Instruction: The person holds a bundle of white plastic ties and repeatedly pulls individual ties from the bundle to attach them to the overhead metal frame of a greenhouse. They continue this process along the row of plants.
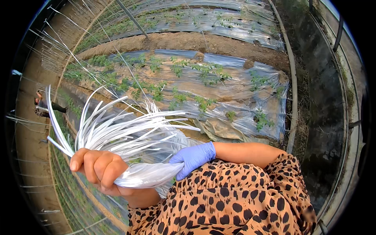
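Observation:
A bundle of white plastic twine strips stretches between my two hands in front of my torso. My bare left hand is closed in a fist around the bundle at the left, and loose cut ends fan up and outward above it. My right hand, in a thin blue-violet glove, grips the bundle against my leopard-print top. Behind the hands, more white strands hang down, partly hidden by the bundle.
Rows of young green plants grow through clear plastic mulch film, with a bare soil path between beds. Strings slant up at the left. A pale pipe and a dark wall run along the right. Another person is far left.

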The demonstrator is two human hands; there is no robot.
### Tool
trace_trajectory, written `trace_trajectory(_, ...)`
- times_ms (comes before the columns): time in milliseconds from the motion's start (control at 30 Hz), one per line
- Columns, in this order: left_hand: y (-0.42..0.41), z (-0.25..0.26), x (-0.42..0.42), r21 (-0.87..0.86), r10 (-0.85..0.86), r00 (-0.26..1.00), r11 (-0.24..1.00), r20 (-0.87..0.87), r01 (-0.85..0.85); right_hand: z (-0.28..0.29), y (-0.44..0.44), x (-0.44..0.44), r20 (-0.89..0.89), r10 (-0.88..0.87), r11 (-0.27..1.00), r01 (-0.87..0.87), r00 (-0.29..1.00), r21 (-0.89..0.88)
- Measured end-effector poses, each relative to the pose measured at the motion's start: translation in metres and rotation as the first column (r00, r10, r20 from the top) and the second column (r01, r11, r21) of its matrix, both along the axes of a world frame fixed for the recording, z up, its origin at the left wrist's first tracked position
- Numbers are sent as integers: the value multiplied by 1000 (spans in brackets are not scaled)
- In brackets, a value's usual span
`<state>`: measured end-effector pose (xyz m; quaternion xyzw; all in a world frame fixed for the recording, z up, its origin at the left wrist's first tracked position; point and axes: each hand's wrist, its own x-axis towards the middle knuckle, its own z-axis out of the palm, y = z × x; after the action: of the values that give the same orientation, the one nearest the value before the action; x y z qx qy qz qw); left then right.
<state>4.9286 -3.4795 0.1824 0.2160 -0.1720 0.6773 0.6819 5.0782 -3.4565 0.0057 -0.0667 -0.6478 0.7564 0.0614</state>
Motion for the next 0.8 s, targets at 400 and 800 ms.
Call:
trace_trajectory(400,9,-1,-190,-174,483,867,850,-122,-498,-241,-105,150,676,-686,724,355,271,592)
trace_trajectory(800,49,-89,58,-85,68,623,974,-780,-212,-192,-60,251,511,-816,569,533,271,626)
